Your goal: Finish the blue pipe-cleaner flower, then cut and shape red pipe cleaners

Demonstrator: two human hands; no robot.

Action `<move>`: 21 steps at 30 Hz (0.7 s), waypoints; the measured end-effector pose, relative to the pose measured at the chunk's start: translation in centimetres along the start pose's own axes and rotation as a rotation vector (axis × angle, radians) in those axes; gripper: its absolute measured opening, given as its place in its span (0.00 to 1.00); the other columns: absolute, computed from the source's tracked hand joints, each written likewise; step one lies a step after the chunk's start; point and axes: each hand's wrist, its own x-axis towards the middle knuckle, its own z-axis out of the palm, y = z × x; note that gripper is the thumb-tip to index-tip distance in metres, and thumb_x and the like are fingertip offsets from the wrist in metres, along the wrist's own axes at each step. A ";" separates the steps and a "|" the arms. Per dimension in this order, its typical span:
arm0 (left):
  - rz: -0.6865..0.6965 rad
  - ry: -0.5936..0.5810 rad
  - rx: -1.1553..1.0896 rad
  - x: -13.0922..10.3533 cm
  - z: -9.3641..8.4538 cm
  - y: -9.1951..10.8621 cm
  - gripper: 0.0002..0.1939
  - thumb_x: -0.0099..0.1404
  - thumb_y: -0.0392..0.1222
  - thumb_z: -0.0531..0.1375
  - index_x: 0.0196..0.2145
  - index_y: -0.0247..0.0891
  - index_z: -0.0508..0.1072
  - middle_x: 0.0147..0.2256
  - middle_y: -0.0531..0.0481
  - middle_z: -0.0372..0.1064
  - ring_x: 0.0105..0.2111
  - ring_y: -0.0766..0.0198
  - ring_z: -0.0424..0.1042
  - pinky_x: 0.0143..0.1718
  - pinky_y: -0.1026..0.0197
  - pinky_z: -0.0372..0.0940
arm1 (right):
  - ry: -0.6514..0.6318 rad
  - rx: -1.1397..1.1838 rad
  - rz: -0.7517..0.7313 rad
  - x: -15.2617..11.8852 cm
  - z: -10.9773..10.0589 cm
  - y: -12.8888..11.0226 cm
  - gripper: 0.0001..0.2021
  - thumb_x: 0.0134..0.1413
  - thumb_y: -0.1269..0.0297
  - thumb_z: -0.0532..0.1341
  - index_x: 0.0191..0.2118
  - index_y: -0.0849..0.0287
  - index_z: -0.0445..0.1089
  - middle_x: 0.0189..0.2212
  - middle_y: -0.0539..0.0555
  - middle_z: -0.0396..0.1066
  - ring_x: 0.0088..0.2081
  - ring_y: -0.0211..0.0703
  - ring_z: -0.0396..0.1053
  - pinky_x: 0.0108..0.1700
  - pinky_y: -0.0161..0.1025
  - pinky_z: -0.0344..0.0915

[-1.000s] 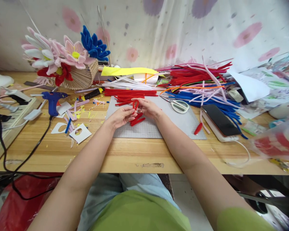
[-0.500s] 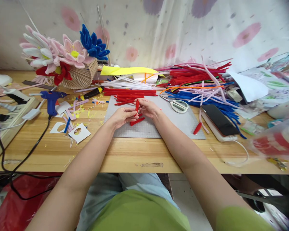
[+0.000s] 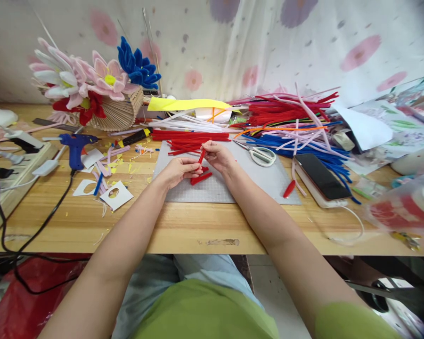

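Note:
Between my two hands is a short red pipe cleaner [image 3: 201, 155], held above the grey cutting mat [image 3: 265, 183]. My left hand [image 3: 182, 172] pinches its lower end. At the upper end, the fingertips of my right hand [image 3: 215, 154] are closed on it. Cut red pipe cleaner pieces [image 3: 202, 178] lie on the mat just under my hands. Behind them rests a row of longer red pipe cleaners [image 3: 191, 136]. A finished red petal shape [image 3: 289, 189] lies at the mat's right side, and scissors [image 3: 262, 155] with pale handles lie on its far right part.
A blue glue gun [image 3: 77, 149] stands at the left near a power strip [image 3: 21, 174]. Fuzzy flowers [image 3: 108, 80] stand behind it. Bundles of blue pipe cleaners [image 3: 304, 148] and a phone [image 3: 321, 176] are on the right. White card pieces with holes [image 3: 118, 200] lie left of the mat.
My right hand has shifted slightly up and to the right, so more of the red pipe cleaner shows between my fingers. My left hand stays nearly in place.

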 end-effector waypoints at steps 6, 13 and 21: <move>0.145 0.065 0.168 0.2 -0.6 0.1 0.13 0.49 0.40 0.67 0.33 0.33 0.75 0.26 0.50 0.73 0.20 0.71 0.68 0.25 0.65 0.66 | -0.177 -0.234 0.043 -0.6 -2.3 -1.5 0.08 0.33 0.68 0.68 0.23 0.61 0.68 0.21 0.46 0.67 0.25 0.31 0.63 0.30 0.31 0.58; 0.432 0.292 0.854 0.9 -1.8 -0.6 0.11 0.55 0.43 0.62 0.35 0.38 0.77 0.26 0.51 0.72 0.26 0.66 0.67 0.30 0.63 0.63 | -0.034 -0.625 -0.183 0.1 -4.2 -1.0 0.09 0.44 0.60 0.64 0.32 0.59 0.71 0.30 0.50 0.72 0.31 0.35 0.66 0.35 0.34 0.60; 0.614 0.302 1.107 0.8 -2.4 -0.9 0.15 0.58 0.48 0.60 0.41 0.40 0.77 0.39 0.48 0.70 0.36 0.63 0.69 0.38 0.61 0.65 | 0.109 -1.469 -0.471 1.0 -3.4 2.0 0.14 0.51 0.70 0.58 0.43 0.57 0.74 0.42 0.57 0.71 0.45 0.47 0.65 0.50 0.44 0.60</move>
